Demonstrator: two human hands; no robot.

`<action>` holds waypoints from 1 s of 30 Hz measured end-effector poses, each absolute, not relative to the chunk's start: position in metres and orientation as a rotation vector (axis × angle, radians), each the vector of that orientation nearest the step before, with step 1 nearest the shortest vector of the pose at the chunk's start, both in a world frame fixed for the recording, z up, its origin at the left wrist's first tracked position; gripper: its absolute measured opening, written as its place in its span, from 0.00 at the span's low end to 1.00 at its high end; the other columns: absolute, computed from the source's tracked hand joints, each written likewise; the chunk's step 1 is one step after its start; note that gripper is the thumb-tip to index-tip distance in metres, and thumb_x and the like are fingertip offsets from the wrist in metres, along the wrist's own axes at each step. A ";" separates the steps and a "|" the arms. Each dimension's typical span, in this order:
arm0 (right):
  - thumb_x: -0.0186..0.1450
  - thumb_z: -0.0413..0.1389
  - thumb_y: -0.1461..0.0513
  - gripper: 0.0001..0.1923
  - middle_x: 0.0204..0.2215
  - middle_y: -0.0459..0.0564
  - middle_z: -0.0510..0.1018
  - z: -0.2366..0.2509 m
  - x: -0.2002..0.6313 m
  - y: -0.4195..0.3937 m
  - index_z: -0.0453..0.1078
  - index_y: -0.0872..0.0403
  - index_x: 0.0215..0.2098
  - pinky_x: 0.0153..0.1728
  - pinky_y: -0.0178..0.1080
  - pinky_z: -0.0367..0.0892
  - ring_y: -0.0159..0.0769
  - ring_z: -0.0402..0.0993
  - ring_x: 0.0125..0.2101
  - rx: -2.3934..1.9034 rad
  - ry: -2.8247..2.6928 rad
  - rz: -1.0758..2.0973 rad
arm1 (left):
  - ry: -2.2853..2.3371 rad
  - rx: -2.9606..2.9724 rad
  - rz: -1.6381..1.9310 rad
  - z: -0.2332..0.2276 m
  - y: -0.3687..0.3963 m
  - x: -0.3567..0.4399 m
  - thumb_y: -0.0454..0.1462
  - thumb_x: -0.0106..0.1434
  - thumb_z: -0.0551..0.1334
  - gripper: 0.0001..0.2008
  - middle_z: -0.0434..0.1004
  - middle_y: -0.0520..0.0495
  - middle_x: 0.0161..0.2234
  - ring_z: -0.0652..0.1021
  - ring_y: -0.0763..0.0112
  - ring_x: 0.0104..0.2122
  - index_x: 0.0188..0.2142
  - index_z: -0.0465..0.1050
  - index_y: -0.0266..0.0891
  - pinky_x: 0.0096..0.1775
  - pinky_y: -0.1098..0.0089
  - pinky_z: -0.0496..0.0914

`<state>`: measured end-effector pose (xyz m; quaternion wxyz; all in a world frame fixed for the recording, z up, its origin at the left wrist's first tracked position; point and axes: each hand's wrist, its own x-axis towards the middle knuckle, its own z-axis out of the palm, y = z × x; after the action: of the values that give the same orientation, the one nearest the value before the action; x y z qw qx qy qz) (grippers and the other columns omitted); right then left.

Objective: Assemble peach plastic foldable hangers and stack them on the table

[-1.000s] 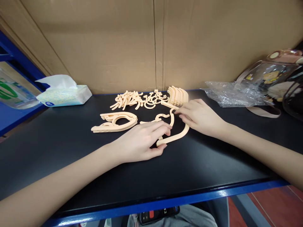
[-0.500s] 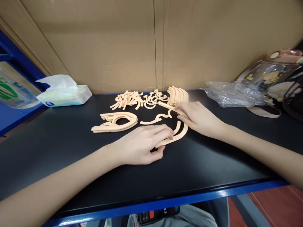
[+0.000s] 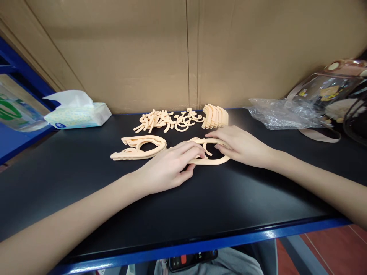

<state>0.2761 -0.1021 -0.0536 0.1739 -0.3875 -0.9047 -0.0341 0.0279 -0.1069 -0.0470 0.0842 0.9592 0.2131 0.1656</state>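
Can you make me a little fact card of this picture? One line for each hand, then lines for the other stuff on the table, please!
Left hand: holds one end of a curved cream piece
Right hand: at the bend of that same piece
Beside the left hand: stacked cream pieces around a round gap
Back, middle: a jumbled pile of small cream parts and a neat row of curved parts
Back, left: tissue pack, one tissue poking up
Back, right: crumpled clear plastic
Table: black, blue front edge

I see a tissue pack (image 3: pixel 80 115), one sheet raised, at left before tan cardboard (image 3: pixel 129 57); at right, crumpled clear plastic (image 3: pixel 286 114) beside a see-through bag (image 3: pixel 312 91). A lit phone (image 3: pixel 195 260) shows below the table's blue edge (image 3: pixel 229 241).
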 end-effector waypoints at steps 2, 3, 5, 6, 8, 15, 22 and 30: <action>0.67 0.48 0.65 0.14 0.43 0.52 0.76 -0.053 0.276 -0.102 0.66 0.56 0.50 0.46 0.43 0.61 0.40 0.69 0.43 -1.071 -2.591 -0.102 | 0.657 2.887 0.522 -0.047 -0.106 0.028 0.29 0.65 0.52 0.13 0.70 0.47 0.48 0.72 0.69 0.46 0.48 0.63 0.40 0.46 0.69 0.68; 0.67 0.48 0.65 0.13 0.42 0.51 0.76 -0.053 0.276 -0.102 0.66 0.56 0.49 0.45 0.43 0.61 0.40 0.69 0.42 -1.065 -2.601 -0.104 | 0.664 2.897 0.532 -0.048 -0.105 0.028 0.29 0.65 0.52 0.12 0.70 0.47 0.47 0.72 0.69 0.45 0.47 0.64 0.39 0.45 0.69 0.68; 0.67 0.48 0.65 0.13 0.40 0.51 0.76 -0.053 0.276 -0.102 0.66 0.56 0.49 0.44 0.42 0.61 0.39 0.69 0.40 -1.067 -2.611 -0.108 | 0.672 2.909 0.543 -0.048 -0.104 0.028 0.29 0.65 0.52 0.11 0.71 0.47 0.46 0.73 0.70 0.44 0.46 0.64 0.39 0.45 0.69 0.68; 0.67 0.48 0.65 0.13 0.40 0.51 0.75 -0.053 0.276 -0.102 0.67 0.57 0.49 0.43 0.42 0.61 0.39 0.69 0.40 -1.070 -2.612 -0.109 | 0.677 2.915 0.542 -0.049 -0.104 0.028 0.29 0.65 0.52 0.10 0.71 0.47 0.46 0.73 0.69 0.44 0.46 0.64 0.39 0.45 0.69 0.68; 0.67 0.48 0.65 0.12 0.40 0.51 0.75 -0.053 0.276 -0.102 0.67 0.56 0.48 0.43 0.41 0.60 0.39 0.68 0.39 -1.071 -2.612 -0.103 | 0.679 2.941 0.544 -0.049 -0.103 0.028 0.29 0.66 0.52 0.10 0.71 0.47 0.45 0.73 0.69 0.44 0.45 0.65 0.39 0.45 0.69 0.67; 0.69 0.49 0.58 0.14 0.34 0.48 0.75 -0.048 0.274 -0.107 0.69 0.55 0.48 0.41 0.41 0.60 0.36 0.69 0.36 -1.024 -2.587 0.075 | 0.706 3.117 0.516 -0.049 -0.100 0.027 0.29 0.65 0.52 0.11 0.71 0.49 0.41 0.72 0.67 0.40 0.43 0.69 0.40 0.40 0.68 0.65; 0.69 0.48 0.59 0.14 0.40 0.50 0.76 -0.048 0.271 -0.113 0.69 0.54 0.49 0.44 0.38 0.66 0.34 0.71 0.41 -0.914 -2.494 0.282 | 0.943 2.992 0.476 -0.045 -0.109 0.030 0.35 0.66 0.52 0.11 0.69 0.52 0.34 0.71 0.72 0.28 0.44 0.69 0.41 0.30 0.70 0.63; 0.70 0.46 0.59 0.18 0.52 0.54 0.74 -0.055 0.273 -0.103 0.66 0.56 0.55 0.55 0.46 0.60 0.41 0.67 0.52 -1.042 -2.611 -0.077 | 1.135 2.802 0.486 -0.044 -0.118 0.035 0.50 0.60 0.60 0.17 0.70 0.52 0.36 0.73 0.70 0.31 0.41 0.70 0.42 0.30 0.70 0.64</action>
<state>0.2734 -0.1031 -0.0547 0.1638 -0.3653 -0.9159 -0.0270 0.0350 -0.1178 -0.0442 0.0399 0.9144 0.3704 0.1586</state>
